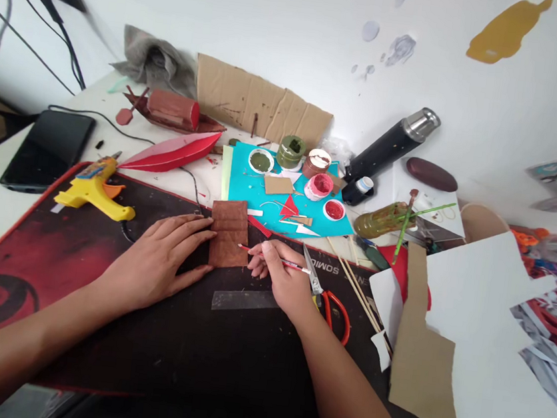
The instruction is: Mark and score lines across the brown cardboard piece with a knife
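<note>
A brown-painted rectangular piece (230, 223), seemingly cardboard with crease lines across it, lies flat on the dark mat. My left hand (166, 250) rests at its left edge, fingers stretched out and fingertips touching it. Pinched in my right hand (278, 273) is a red pencil (292, 264), its tip over the right side of the brown piece. A clear ruler (242, 300) lies on the mat below the piece. Scissors with orange-red handles (335, 309) lie partly behind my right hand.
A yellow glue gun (97, 192) and black phone (48, 150) lie at the left. Behind are a red-and-brown model boat (172, 109), paint jars (291, 153) on a blue sheet (243, 185) and a black flask (386, 144). Cut cardboard (421, 366) and sticks (355, 285) lie at right.
</note>
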`<state>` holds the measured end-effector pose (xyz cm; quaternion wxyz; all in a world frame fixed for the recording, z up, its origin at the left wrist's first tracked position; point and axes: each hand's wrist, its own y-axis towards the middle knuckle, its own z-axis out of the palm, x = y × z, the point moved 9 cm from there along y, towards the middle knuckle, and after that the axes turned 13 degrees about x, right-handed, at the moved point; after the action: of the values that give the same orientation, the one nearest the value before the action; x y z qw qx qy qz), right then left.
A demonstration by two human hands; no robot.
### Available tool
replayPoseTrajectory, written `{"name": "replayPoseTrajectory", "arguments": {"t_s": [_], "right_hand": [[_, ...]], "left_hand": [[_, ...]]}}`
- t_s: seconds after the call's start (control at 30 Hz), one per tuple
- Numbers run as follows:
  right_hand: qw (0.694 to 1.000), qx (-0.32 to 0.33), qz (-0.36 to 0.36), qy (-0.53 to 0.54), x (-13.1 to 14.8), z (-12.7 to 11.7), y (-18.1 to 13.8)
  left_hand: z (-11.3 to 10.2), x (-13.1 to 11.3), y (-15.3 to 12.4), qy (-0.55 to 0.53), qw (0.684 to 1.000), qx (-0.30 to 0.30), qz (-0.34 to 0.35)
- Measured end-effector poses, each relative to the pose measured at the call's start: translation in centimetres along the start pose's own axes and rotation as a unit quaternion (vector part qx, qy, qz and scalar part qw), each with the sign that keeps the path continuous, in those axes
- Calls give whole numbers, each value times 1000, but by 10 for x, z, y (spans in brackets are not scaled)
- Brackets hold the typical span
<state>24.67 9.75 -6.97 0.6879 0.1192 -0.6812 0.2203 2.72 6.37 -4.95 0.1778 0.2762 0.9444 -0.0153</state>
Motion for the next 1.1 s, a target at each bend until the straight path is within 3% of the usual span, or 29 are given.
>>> {"name": "replayPoseTrajectory", "arguments": {"t_s": [1.1], "right_hand": [[1000, 3, 10, -2, 2, 0, -1]], "left_hand": [[-1, -2, 1, -2, 1000, 6, -3]]}}
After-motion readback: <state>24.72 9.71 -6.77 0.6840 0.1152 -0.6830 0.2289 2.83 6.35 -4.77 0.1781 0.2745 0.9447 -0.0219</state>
